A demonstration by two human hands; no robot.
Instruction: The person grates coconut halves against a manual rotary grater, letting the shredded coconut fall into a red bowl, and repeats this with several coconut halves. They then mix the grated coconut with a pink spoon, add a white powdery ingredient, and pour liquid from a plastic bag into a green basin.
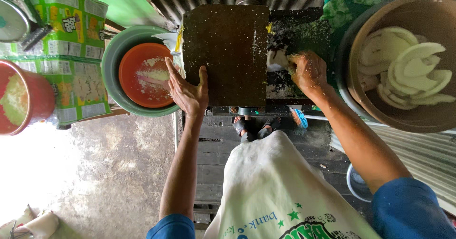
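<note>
Head cam, looking straight down. The left hand (186,91) lies flat w/ fingers spread on the left edge of a dark metal cover (225,54), the top of some grating machine, palm on the plate, not gripping anything. Fingertips reach out toward the orange bowl (145,75) that sits inside a grey-green basin (114,54) just left of the machine. White shreds lie in the bowl's bottom.

The right hand (308,72) is curled down over the machine's open, grimy feed area, fingers closed on a pale chunk (277,58), prob a piece of coconut, but it's mostly hidden under the knuckles so can't say for sure. The chunk pokes out on the left side of the hand, right against the cover's right edge. Green and white crumbs dust the black surface around it.

To the right, well apart from that hand, a big brown tub (427,120) holds white curved slices (408,68). Far left: a red bucket (33,101) w/ pale shreds and green printed boxes (71,35). Lower down you see the person's pale apron (275,187), blue sleeves and feet in sandals (254,125) on dark planks.
</note>
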